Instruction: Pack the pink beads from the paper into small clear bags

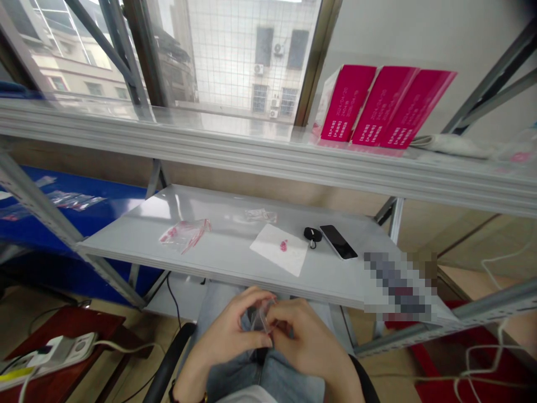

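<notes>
Over my lap, my left hand (229, 327) and my right hand (306, 341) pinch a small clear plastic bag (262, 316) between their fingertips. Part of the bag is hidden by my fingers. Beyond my hands, on a grey shelf board (218, 207), lies a white paper sheet (279, 250) with a small pink item (283, 245) on it. To its left is a clear bag with pink contents (184, 235), and behind it another clear bag (260, 215). None of these touch my hands.
A black phone (338, 242) and a small black fob (312, 235) lie on the shelf, beside a pixelated patch (398, 285). Several magenta boxes (384, 106) stand on the upper shelf. A black chair armrest (168, 364) is at lower left, with a power strip (59, 352) beyond it.
</notes>
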`<state>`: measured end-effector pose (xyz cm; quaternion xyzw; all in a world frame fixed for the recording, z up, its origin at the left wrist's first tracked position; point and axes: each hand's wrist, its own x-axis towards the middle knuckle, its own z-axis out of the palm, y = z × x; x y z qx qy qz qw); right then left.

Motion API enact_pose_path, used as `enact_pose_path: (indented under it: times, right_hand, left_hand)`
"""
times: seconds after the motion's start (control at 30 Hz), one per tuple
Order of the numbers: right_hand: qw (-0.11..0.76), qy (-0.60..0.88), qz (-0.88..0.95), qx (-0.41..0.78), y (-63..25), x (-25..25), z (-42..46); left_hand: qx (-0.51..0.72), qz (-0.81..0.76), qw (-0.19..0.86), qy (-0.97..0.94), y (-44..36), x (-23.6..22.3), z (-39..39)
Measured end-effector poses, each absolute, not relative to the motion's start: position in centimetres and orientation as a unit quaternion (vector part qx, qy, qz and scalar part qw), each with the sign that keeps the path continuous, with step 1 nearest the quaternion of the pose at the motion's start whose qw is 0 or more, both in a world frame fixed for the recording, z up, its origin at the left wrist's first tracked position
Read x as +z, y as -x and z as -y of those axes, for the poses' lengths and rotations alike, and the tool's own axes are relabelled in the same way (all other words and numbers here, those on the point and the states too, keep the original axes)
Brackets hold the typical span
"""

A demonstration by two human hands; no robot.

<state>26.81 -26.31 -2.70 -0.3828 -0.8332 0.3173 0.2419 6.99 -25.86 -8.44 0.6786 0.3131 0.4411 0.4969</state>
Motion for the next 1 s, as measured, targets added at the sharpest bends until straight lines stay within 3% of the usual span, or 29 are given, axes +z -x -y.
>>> enact_pose_path:
  times: [0.23,0.43,0.53,0.6,0.7,1.0]
  right_hand:
    - [0.251,0.394,0.819,0.334,-26.6,-3.3,26.3]
    - [0.29,0.358,0.716,0.525,-29.3,-3.8,25.7]
    - [0.365,0.346,0.671,0.545,-31.4,-4.7,22.5]
    - [0.42,0.413,0.668,0.455,-32.3,-5.5,19.1]
    - [0.392,0.506,0.718,0.272,-32.6,-6.6,13.4]
    - [0.291,0.544,0.776,0.134,-31.7,-8.9,7.3]
  left_hand:
    - [0.428,-0.294,0.525,-0.674,-7.0,-8.5,25.6]
    - [0.472,-0.269,0.58,-0.607,-6.6,-9.2,24.5]
    - [0.495,-0.264,0.607,-0.562,-6.2,-9.0,22.4]
    - [0.511,-0.272,0.606,-0.546,-6.2,-8.5,20.4]
    - [0.532,-0.284,0.585,-0.543,-6.8,-7.8,16.7]
    - [0.582,-0.31,0.471,-0.586,-8.8,-10.4,11.2]
